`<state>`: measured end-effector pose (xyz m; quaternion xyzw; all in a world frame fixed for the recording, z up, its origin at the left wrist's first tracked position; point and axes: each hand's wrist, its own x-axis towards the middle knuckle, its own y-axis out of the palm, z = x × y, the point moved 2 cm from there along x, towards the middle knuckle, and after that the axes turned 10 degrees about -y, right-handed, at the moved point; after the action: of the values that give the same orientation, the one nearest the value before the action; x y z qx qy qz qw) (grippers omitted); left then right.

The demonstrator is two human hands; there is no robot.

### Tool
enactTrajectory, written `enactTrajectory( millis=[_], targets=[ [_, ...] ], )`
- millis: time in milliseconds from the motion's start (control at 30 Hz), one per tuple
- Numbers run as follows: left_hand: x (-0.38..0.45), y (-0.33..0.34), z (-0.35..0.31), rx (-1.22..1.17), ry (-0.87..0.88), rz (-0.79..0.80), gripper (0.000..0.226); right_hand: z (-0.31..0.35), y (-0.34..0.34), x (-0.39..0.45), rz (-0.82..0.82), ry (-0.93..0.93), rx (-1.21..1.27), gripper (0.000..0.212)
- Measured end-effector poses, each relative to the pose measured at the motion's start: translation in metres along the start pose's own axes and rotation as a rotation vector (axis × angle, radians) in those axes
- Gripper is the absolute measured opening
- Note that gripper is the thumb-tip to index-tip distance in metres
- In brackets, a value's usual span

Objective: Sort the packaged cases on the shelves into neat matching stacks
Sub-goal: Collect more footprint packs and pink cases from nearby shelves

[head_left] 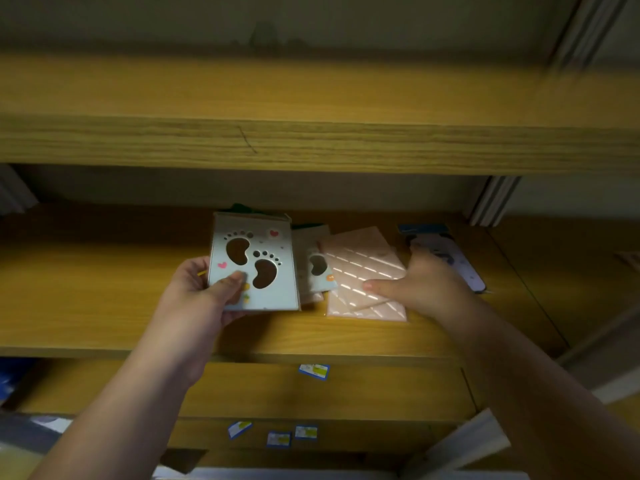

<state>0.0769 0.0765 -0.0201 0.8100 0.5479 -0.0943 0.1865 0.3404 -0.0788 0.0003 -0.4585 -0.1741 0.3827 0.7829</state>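
My left hand holds a pale blue packaged case with two brown footprint cut-outs, thumb on its front, lifted above the middle shelf. A second footprint case lies flat just right of it, partly hidden. My right hand rests on a pink quilted case in clear wrap, thumb pointing left across its lower part. A light case with a blue header lies behind the right hand, partly covered by it.
A wooden shelf board hangs close above the working shelf. The lower shelf edges carry small blue-bordered labels. A white rail runs up the right side. Dark green items sit behind the cases.
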Motion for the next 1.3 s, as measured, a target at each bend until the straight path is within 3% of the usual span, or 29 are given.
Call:
enactTrajectory(
  millis=[100,233,333,467,567,733,933,1100,1300],
  targets=[
    [-0.003,0.009,0.001,0.001,-0.019,0.053,0.030,-0.005,-0.007,-0.005,-0.020,-0.019,0.279,0.033],
    [-0.007,0.024,0.001,-0.014,-0.070,0.127,0.035,-0.006,-0.002,-0.022,0.031,0.023,0.590,0.026],
    [-0.010,0.035,0.003,-0.013,-0.091,0.175,0.031,-0.007,-0.005,-0.041,-0.022,0.085,0.792,0.014],
    [-0.019,0.048,0.005,0.009,-0.089,0.200,0.033,-0.024,-0.020,-0.069,-0.170,0.057,0.827,0.008],
    [-0.030,0.059,0.007,0.014,-0.095,0.208,0.036,-0.039,-0.035,-0.092,-0.271,0.040,1.001,0.008],
    [-0.062,0.083,0.012,0.079,-0.086,0.231,0.039,-0.062,-0.054,-0.124,-0.359,-0.030,1.093,0.007],
    [-0.125,0.109,0.032,0.174,-0.022,0.176,0.033,-0.087,-0.064,-0.170,-0.154,-0.098,1.107,0.013],
    [-0.194,0.133,0.052,0.095,-0.008,0.214,0.030,-0.112,-0.089,-0.229,-0.010,-0.208,1.190,0.014],
    [-0.268,0.170,0.094,0.028,0.074,0.228,0.036,-0.170,-0.138,-0.293,0.035,-0.281,1.291,0.014]
  ],
)
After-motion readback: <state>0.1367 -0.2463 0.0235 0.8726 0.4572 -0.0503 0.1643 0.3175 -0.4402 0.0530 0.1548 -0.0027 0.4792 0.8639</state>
